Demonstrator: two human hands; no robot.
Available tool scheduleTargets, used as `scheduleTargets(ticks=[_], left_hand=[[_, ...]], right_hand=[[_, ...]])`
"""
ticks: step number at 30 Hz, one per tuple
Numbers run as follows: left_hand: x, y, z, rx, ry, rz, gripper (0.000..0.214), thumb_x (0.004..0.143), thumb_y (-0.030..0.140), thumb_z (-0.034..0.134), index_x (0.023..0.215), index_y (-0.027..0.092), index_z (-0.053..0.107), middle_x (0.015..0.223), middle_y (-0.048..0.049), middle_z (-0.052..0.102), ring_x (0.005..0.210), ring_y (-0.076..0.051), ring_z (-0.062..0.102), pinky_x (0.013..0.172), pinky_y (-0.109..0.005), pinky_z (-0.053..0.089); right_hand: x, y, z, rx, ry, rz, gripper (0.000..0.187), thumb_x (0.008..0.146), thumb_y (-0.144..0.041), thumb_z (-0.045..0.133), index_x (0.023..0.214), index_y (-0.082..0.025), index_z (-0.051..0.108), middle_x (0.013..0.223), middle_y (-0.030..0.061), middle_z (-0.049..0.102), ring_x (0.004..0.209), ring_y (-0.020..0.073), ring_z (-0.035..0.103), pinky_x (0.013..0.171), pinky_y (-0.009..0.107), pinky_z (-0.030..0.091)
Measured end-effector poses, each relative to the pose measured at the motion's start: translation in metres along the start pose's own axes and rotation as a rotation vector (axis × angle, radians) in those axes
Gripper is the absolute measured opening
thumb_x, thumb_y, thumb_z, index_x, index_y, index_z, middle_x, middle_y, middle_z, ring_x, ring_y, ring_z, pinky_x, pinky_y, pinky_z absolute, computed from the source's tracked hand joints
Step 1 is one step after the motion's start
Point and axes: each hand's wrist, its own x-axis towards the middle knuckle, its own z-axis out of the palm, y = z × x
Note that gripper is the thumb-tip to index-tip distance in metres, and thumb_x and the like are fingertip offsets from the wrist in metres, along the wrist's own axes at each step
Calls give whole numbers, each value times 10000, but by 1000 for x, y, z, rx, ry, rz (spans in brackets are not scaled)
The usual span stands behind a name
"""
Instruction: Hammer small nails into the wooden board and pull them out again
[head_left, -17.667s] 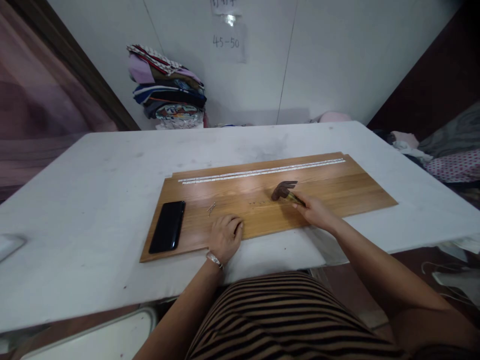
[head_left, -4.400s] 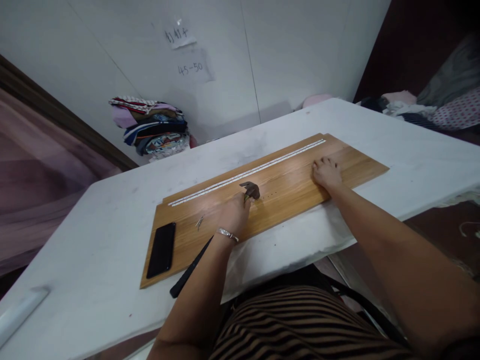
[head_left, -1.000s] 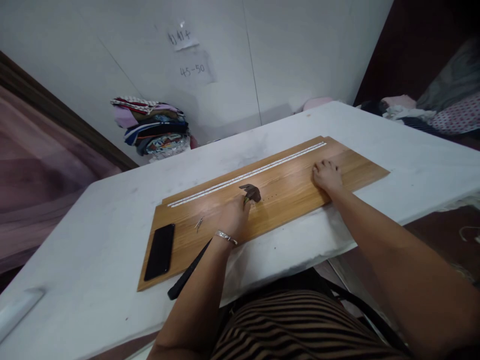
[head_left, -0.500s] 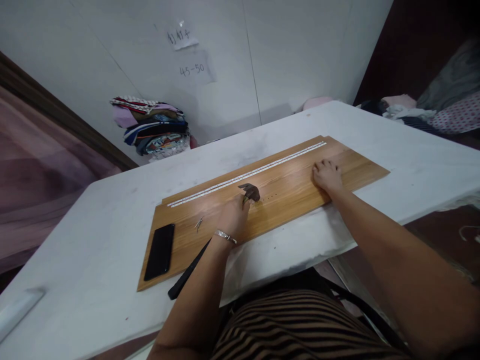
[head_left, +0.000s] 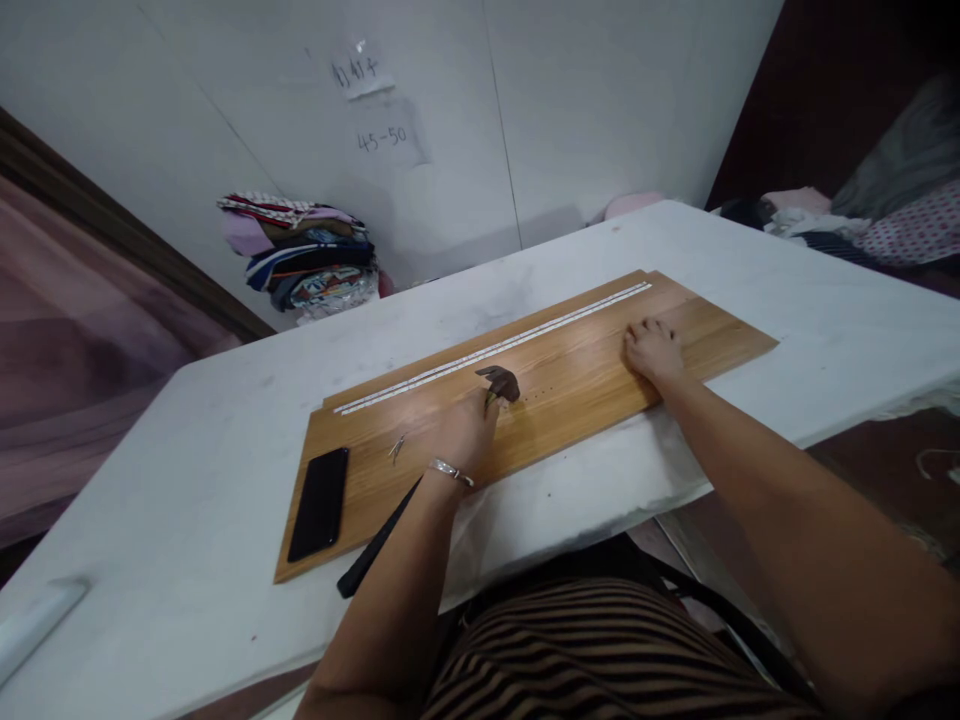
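At the lower left of the frame, a black phone (head_left: pixel 319 505) lies on the wooden board (head_left: pixel 577 352), with loose nails (head_left: pixel 397 449) to its right. At the centre, the left hand (head_left: pixel 466 425) is clamped on the hammer (head_left: pixel 504 384) close behind its head, over the board. The hammer should be stiff and head-heavy; hold it near the head for control, farther down the handle for force. Right of centre, the right hand (head_left: pixel 654 352) rests on the board, fingers slightly apart. In the earliest frame, the right hand held the hammer and the left rested on the board.
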Motion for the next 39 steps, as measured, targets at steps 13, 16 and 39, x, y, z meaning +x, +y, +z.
scheduleTargets(ticks=[13, 16, 39], left_hand=[[-2, -1, -1, -13, 0, 9, 271, 1033, 325, 471, 1051, 160, 685, 1022, -137, 771, 929, -254, 716, 729, -300, 453], [-2, -2, -1, -26, 6, 12, 275, 1037, 329, 466, 1043, 160, 682, 1010, -132, 770, 924, -252, 715, 724, -299, 450], [1, -3, -4, -58, -50, 39, 273, 1034, 298, 481, 1116, 145, 692, 1115, -149, 769, 1020, -260, 723, 837, -316, 498]], right_hand=[[-5, -4, -6, -9, 6, -3, 514, 1044, -327, 244, 1281, -141, 660, 1379, 207, 612, 1286, 333, 494, 1050, 496, 357], [-3, -3, -4, 3, -1, 1, 518, 1041, -344, 248, 1274, -137, 662, 1386, 212, 607, 1291, 337, 489, 1052, 511, 358], [2, 4, 5, 1, 34, 1, 493, 1034, -382, 292, 1248, -168, 681, 1366, 203, 619, 1281, 342, 501, 1050, 522, 373]])
